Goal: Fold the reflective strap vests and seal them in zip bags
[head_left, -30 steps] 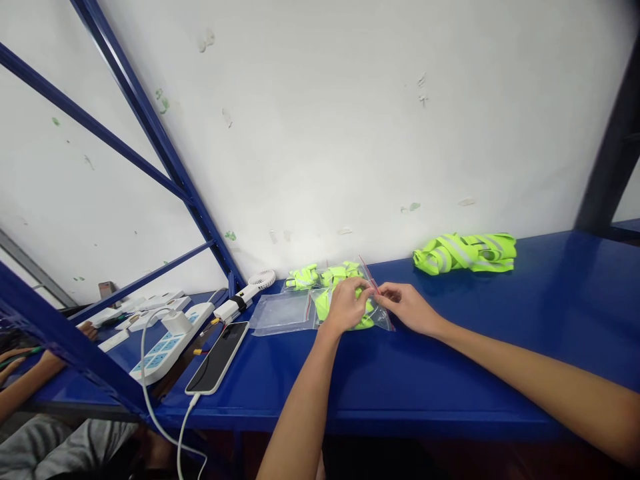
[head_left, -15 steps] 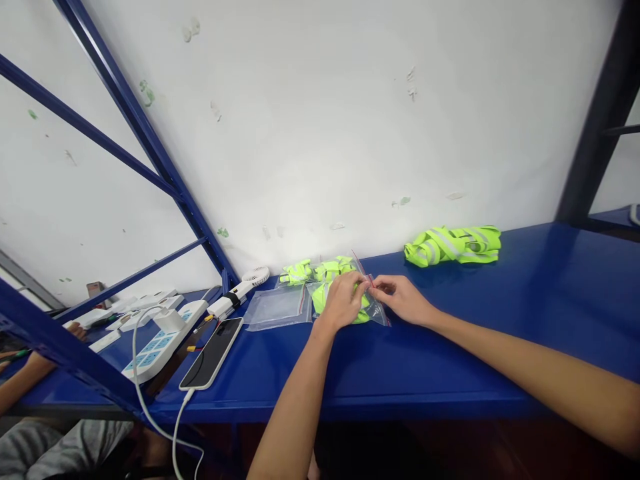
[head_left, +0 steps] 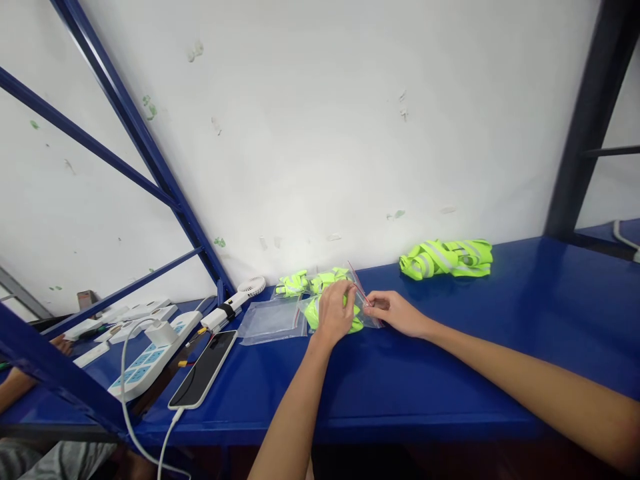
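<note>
A clear zip bag (head_left: 361, 313) with a red seal strip lies on the blue shelf (head_left: 450, 360), and a folded neon-yellow reflective band (head_left: 355, 325) is inside it. My left hand (head_left: 335, 311) rests on the bag, fingers curled over it. My right hand (head_left: 393, 311) pinches the bag's open end at the red strip. Behind my hands lie two more bags filled with neon bands (head_left: 310, 282). An empty clear zip bag (head_left: 273, 321) lies flat to the left.
A loose pile of neon reflective bands (head_left: 447, 258) sits further right by the wall. To the left lie a phone on a charging cable (head_left: 203, 368), a white power strip (head_left: 150, 353) and a small white fan (head_left: 235, 300). Another person's hand (head_left: 60, 345) shows at far left.
Both hands stayed on the bag, the left sliding slightly along its seal. The view has drifted, so everything sits a little further left.
</note>
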Demonstrator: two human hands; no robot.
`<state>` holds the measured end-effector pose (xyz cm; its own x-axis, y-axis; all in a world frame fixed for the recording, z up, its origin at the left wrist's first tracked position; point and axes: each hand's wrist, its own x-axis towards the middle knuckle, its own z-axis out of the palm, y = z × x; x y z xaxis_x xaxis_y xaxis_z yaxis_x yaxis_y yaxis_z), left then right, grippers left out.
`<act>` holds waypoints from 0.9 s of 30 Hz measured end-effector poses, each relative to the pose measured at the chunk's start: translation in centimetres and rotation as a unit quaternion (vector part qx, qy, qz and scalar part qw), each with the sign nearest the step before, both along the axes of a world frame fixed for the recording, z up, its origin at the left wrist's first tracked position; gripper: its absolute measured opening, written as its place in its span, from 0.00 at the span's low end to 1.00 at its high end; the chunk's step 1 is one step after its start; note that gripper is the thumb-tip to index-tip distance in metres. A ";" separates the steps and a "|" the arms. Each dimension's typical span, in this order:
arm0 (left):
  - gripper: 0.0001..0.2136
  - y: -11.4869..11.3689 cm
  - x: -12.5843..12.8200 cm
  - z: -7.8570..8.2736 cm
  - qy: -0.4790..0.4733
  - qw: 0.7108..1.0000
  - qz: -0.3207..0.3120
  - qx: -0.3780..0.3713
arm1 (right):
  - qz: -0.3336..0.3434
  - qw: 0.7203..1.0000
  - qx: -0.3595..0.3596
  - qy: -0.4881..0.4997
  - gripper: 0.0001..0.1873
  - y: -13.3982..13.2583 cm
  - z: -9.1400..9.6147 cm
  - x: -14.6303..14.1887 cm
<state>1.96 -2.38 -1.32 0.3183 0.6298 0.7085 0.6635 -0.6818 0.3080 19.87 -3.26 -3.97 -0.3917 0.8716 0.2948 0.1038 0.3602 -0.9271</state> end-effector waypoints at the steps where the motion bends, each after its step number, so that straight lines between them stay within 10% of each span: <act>1: 0.09 0.1 0.0 -0.1 -0.003 1.000 -0.001 0.003 | 0.007 1.000 -0.017 0.014 0.16 0.1 -0.1 0.2; 27: 0.08 0.5 0.0 -0.7 -0.011 1.000 -0.019 -0.002 | -0.029 0.998 0.047 -0.041 0.14 -0.4 -0.2 0.1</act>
<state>1.96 -1.93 -2.02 0.3258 0.6205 0.7133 0.6306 -0.7048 0.3250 19.94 -3.61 -4.17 -0.3672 0.8632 0.3464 0.2006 0.4371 -0.8767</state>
